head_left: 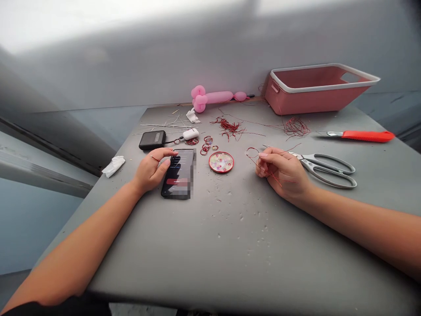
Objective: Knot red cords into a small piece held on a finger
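My left hand [153,169] rests on the grey table [230,237] beside a black phone [178,174], its fingers spread and the tips touching the lit screen. A thin red ring sits on one finger. My right hand [279,171] lies to the right, fingers curled around thin red wire [255,154] that loops out to the left of the fist. A small round patterned dish [221,162] sits between the two hands. Several small red wire rings [207,145] lie just behind the dish.
Grey scissors [325,166] lie right of my right hand, an orange-handled knife [362,135] farther back. A pink basket [315,87] stands at the back right, a pink balloon [213,97] by the wall. Red wire bundles [296,127], a power bank [152,139], white earbuds case [190,134], crumpled tissue [113,166].
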`<state>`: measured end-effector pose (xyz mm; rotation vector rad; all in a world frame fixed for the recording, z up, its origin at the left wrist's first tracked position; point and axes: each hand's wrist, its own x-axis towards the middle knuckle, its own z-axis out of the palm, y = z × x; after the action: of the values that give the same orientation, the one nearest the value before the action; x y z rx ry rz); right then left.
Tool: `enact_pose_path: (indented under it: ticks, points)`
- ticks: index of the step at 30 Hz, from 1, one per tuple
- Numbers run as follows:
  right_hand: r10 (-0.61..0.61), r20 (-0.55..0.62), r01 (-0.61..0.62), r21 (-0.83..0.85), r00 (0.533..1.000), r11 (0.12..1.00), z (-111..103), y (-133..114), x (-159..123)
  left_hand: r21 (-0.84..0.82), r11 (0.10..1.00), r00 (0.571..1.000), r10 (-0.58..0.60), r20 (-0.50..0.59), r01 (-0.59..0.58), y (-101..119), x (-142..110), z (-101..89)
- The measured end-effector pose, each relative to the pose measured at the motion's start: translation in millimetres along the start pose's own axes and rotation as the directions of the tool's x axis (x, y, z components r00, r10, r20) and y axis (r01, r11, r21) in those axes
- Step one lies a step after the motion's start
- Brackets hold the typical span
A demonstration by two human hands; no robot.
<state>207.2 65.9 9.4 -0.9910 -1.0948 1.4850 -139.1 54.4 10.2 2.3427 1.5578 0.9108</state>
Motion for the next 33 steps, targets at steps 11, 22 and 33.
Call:
enact_pose_path:
  ticks: [11,22,33]
  points:
    - [0.004,0.008,-0.004,-0.008,1.000,1.000,-1,0,0,-0.044,0.969,0.969,0.245,0.033,-0.244,14,-4,-3.3]
    - [-0.007,0.006,0.007,0.006,1.000,1.000,0,0,0,-0.073,0.950,0.932,0.313,0.181,-0.304,8,-3,-2.5]
    - [-0.028,0.005,0.028,-0.042,1.000,0.999,2,1,-2,0.075,0.850,0.853,0.521,0.034,-0.522,3,-2,-4.0]
